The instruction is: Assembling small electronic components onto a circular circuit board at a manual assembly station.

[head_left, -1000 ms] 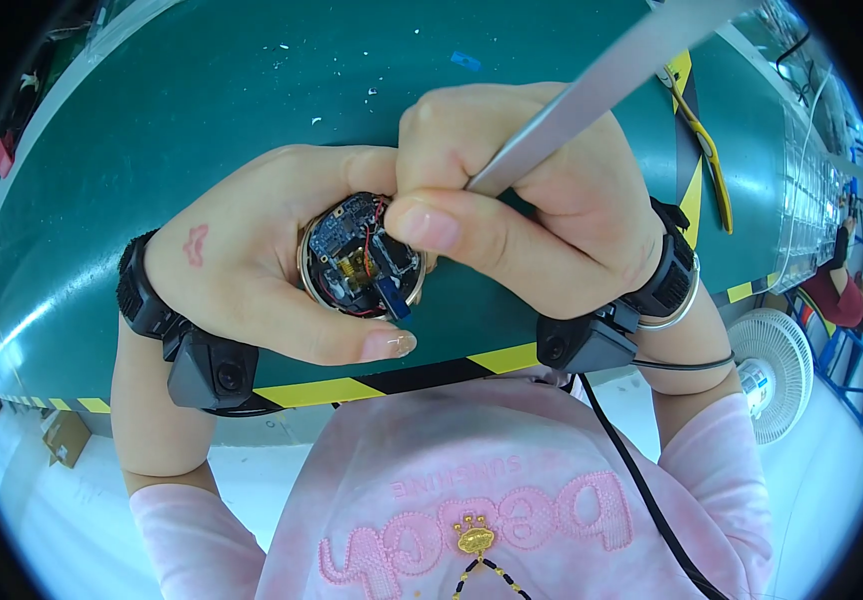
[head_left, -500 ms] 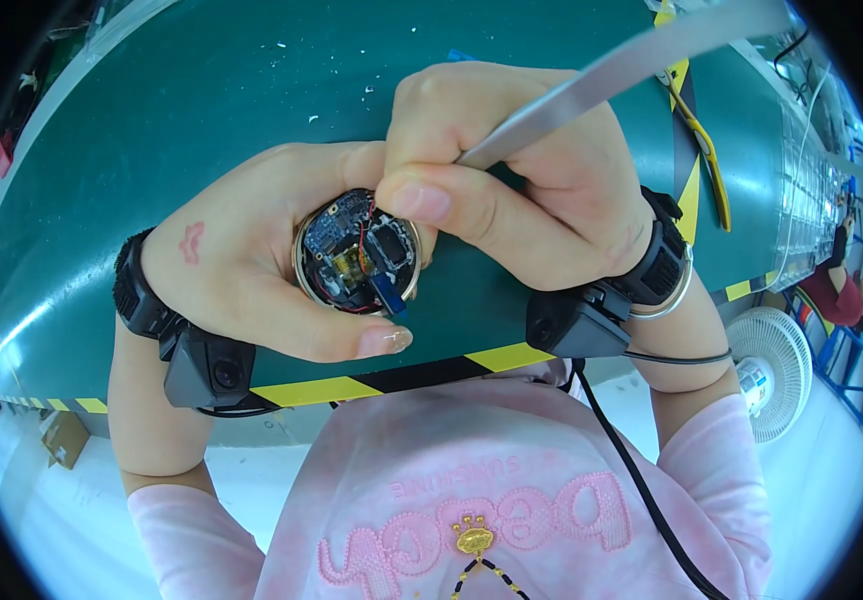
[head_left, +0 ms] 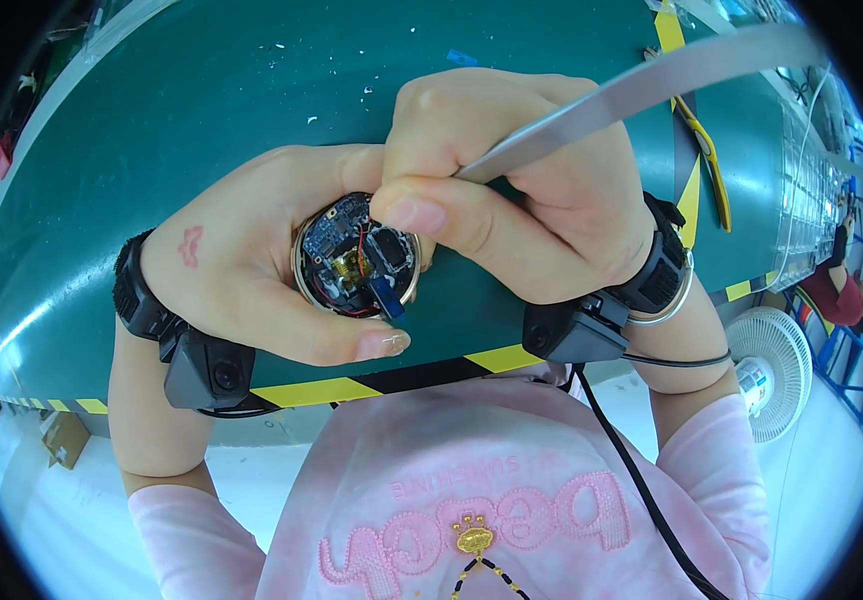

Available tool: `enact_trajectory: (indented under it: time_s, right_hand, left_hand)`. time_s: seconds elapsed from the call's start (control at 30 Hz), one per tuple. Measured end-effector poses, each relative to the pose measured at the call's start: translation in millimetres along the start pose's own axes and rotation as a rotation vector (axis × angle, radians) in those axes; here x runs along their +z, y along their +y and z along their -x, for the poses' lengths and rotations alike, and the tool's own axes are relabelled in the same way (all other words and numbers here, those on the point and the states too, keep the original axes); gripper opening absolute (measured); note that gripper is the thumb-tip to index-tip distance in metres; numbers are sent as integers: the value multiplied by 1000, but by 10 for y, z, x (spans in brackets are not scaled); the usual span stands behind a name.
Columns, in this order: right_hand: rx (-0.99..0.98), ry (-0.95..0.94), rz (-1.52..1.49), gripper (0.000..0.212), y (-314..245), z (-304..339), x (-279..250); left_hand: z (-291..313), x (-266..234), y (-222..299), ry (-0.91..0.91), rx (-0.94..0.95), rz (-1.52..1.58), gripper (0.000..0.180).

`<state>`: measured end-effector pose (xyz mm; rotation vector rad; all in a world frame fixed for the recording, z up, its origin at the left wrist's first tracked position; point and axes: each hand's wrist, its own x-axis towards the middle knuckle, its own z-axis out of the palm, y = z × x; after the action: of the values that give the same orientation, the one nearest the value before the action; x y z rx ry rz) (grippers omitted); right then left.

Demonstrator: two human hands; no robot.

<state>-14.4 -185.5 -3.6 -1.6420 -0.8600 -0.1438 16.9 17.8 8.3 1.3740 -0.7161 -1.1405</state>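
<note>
Toward you from the round device [head_left: 356, 262], your pink shirt [head_left: 422, 430] lies just past the yellow-and-black tape [head_left: 432, 375] that edges the green table [head_left: 232, 90]. The device itself sits in your left hand [head_left: 242, 260], which curls firmly around its left and far sides, its insides facing up: a red wire [head_left: 360, 243] shows near the middle and a blue piece [head_left: 386, 298] on the side nearest you. At its upper right, your right hand [head_left: 562, 215] holds a metal tool [head_left: 642, 90] in a tight pinch; the tool's tip is hidden behind your thumb [head_left: 417, 212], so you can't tell here whether it touches anything. Over the last second that hand has shifted slightly left over the device's rim, and the tool's long end has swung lower and farther right, while your left grip is almost unchanged. This suggests a small change of angle at the same spot, with the device kept steady. Beyond the device lie white bits [head_left: 368, 91] and a blue scrap [head_left: 462, 58]; well to its right are a yellow-handled tool [head_left: 709, 165] and, farther off, a white fan [head_left: 770, 375].
</note>
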Motion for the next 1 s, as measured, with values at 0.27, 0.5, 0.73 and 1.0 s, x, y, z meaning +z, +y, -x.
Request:
enact_trajectory:
  time_s: [0.27,0.5,0.73,1.0]
  right_hand:
    - [-100,39,47,12,-12,-18,31]
    - [-103,36,-11,13,1,-28,48]
    - [-94,14,25,16,-24,-28,-5]
    - [-138,-1,91,15,-47,-59,-4]
  left_hand:
    - [-15,21,-93,24,291,-25,46]
    - [-1,17,-8,34,41,99,49]
    - [-4,45,100,88,-143,182,46]
    - [5,39,41,117,-46,149,47]
